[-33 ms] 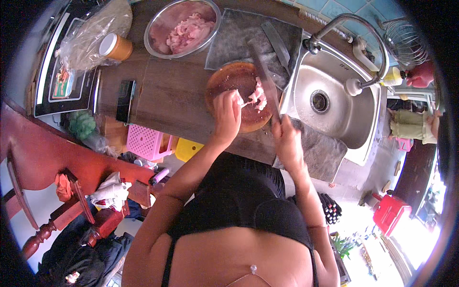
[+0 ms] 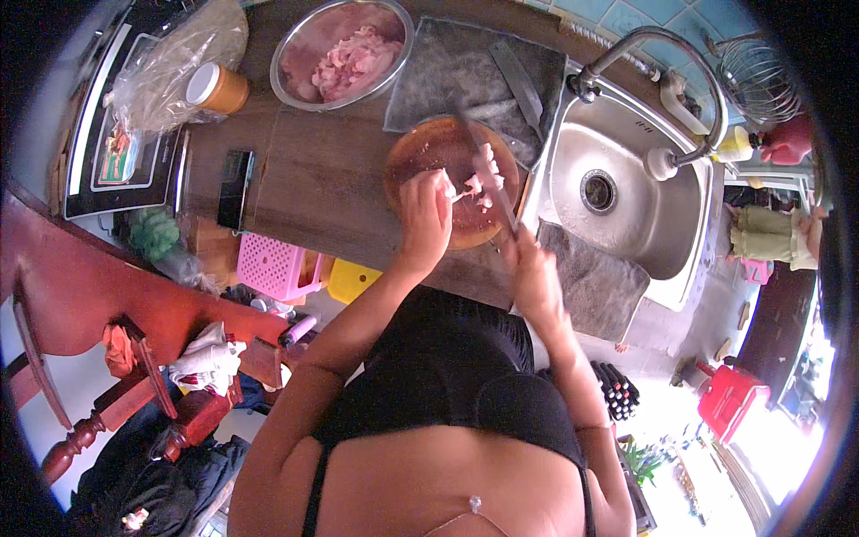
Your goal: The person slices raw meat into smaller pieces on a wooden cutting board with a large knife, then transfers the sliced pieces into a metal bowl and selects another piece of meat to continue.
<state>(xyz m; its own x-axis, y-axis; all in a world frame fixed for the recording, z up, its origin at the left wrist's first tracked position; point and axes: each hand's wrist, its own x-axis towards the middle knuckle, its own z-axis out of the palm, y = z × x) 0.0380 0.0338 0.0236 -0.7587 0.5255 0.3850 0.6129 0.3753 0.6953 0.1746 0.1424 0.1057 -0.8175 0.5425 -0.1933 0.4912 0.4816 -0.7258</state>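
Observation:
On the round wooden cutting board (image 2: pixel 413 154) lie small pieces of pink raw meat (image 2: pixel 483 152). My left hand (image 2: pixel 424 213) is closed over the board's left part, its fingertips pinching a strip of raw meat (image 2: pixel 463 192) that stretches toward the other pieces. In my right hand (image 2: pixel 537 276) is the handle of a knife (image 2: pixel 499 192), fingers wrapped round it. Its long blade points away from me and lies across the meat pieces, covering part of them. The blade's far end is blurred. Beyond the board, a metal bowl (image 2: pixel 278 72) holds more raw meat (image 2: pixel 356 64).
A second blade (image 2: pixel 517 85) rests on a grey cloth (image 2: pixel 429 67) behind the board. To the right are a steel sink (image 2: pixel 573 166) with a curved faucet (image 2: pixel 626 34) and another grey cloth (image 2: pixel 595 282). Leftward lie a phone (image 2: pixel 234 190) and an orange jar (image 2: pixel 217 87).
My right hand has shifted slightly left, bringing the knife blade from the right side of the meat pieces onto them. My left hand stays where it was.

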